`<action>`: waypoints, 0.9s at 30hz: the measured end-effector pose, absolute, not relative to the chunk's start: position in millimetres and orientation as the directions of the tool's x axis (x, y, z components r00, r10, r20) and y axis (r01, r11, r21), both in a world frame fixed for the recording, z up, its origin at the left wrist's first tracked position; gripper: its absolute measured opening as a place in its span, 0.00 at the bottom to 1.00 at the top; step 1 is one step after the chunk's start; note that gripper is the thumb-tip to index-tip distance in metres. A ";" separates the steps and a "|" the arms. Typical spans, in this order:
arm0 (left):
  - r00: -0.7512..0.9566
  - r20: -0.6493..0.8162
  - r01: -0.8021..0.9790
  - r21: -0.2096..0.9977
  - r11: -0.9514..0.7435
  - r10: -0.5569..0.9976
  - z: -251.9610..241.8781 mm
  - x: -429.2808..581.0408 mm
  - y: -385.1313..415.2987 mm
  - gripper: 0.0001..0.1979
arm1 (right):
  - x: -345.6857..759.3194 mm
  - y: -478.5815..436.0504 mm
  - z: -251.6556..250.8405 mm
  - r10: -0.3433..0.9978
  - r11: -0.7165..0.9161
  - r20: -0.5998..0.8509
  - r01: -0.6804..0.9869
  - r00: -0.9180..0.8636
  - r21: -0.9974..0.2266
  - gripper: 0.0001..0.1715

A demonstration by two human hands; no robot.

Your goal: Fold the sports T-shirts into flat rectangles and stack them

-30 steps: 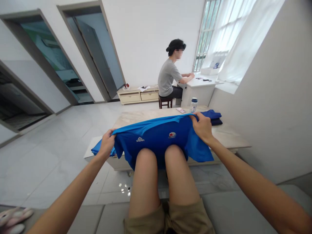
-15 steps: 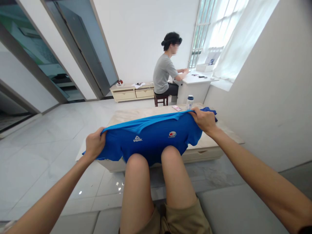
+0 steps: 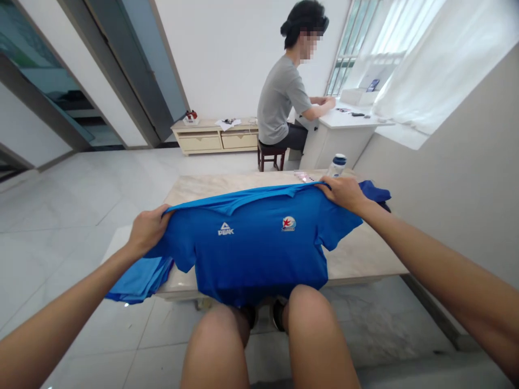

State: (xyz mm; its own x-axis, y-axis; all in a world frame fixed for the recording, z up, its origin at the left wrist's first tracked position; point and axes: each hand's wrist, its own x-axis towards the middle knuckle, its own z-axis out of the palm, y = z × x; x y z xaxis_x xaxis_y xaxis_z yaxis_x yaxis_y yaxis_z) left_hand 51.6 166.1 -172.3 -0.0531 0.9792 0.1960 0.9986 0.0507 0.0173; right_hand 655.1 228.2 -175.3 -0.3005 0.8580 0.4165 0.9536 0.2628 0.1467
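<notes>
A blue short-sleeved T-shirt (image 3: pixel 259 246) is stretched out in front of my knees, its front facing me with a white logo at the left and a round red-and-white badge at the right. My left hand (image 3: pixel 149 229) is closed on one shoulder of it. On the other shoulder my right hand (image 3: pixel 343 193) is closed too. The collar sags a little between them, and the lower part hangs over the near edge of the low marble-topped table (image 3: pixel 365 256). Folded blue cloth (image 3: pixel 140 278) lies at the table's left end, partly behind my left forearm.
Behind my right hand stand a bottle (image 3: pixel 337 165) and a pink flat item (image 3: pixel 303 176); dark blue cloth (image 3: pixel 375 192) lies at the right. Across the room a person (image 3: pixel 284 102) sits on a stool at a white desk (image 3: pixel 344 121). A low cabinet (image 3: pixel 203 140) lines the wall.
The shirt now hangs more spread out, with more of its front and right sleeve showing. My view has tilted and shifted, bringing the folded blue cloth at the left into sight.
</notes>
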 end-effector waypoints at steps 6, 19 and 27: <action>-0.154 0.141 0.988 0.048 0.149 0.978 -232.6 60.1 282.3 0.22 | 613.2 361.0 -238.1 0.917 0.246 0.339 0.967 -0.210 -0.068 0.24; -0.095 0.362 0.909 0.410 -0.067 0.927 -328.6 67.7 444.9 0.25 | 520.7 475.1 -312.7 0.885 0.227 0.437 0.969 -0.163 -0.098 0.54; 0.153 0.258 0.924 0.305 -0.231 0.954 -398.1 158.4 186.3 0.31 | 528.6 203.7 -397.0 0.867 0.490 0.231 0.840 -0.442 -0.232 0.38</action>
